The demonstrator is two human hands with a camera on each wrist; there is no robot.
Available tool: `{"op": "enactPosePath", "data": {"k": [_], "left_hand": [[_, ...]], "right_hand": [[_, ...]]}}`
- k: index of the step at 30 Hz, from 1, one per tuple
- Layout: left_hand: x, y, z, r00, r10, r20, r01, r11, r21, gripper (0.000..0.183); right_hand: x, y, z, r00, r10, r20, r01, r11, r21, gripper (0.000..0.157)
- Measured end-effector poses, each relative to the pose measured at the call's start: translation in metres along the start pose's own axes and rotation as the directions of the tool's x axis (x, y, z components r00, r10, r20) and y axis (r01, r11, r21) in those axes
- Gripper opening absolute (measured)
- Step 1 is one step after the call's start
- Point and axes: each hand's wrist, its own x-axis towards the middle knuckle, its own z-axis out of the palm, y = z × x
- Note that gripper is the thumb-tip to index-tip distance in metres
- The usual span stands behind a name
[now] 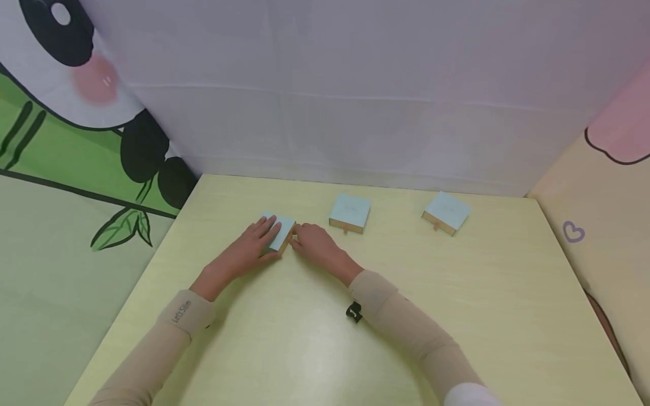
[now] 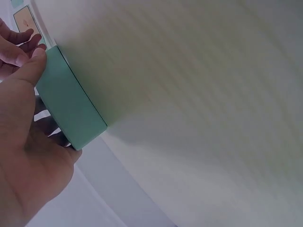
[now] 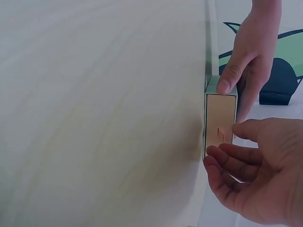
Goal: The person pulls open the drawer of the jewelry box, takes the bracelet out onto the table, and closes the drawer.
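1. Left hand [image 1: 249,245]: reaches in from lower left, fingers spread across the box [image 1: 282,238] top, thumb down its near side. Grasping the box.
2. Right hand [image 1: 321,245]: comes from lower right, fingers curled at the box's tan end; thumb touches the end's edge. Tab [image 3: 221,134] shows between thumb and fingers; can't tell if anything is pinched.
3. Box: flat on the table [image 1: 315,338], left part, toward the back; tan end angled to the right hand.
4. Middle box [image 1: 351,211]: just beyond the right hand, a gap between. Right box [image 1: 448,211]: well apart, near the back right corner.
5. Edges: table back meets the backdrop [image 1: 355,113]. Table surface stretches between the forearms and right of the right arm.
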Motion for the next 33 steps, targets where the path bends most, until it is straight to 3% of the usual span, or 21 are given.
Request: {"op": "enactPosePath", "data": {"k": [8,18,33], "left_hand": [[-0.003,0.002,0.001,0.999,0.029,-0.034,-0.029,1.000,0.001,0.077],[-0.003,0.000,0.006,0.998,0.045,-0.042,-0.044,0.999,0.020,0.075],[-0.003,-0.001,0.006,1.000,0.017,0.001,-0.017,0.999,0.036,0.076]], "right_hand": [[0.011,-0.006,0.007,0.998,0.063,0.001,-0.063,0.997,0.039,0.020],[0.015,0.003,0.008,0.998,0.063,0.026,-0.065,0.995,0.076,0.023],[-0.008,0.021,-0.006,0.995,0.087,0.050,-0.091,0.993,0.079,0.033]]}}
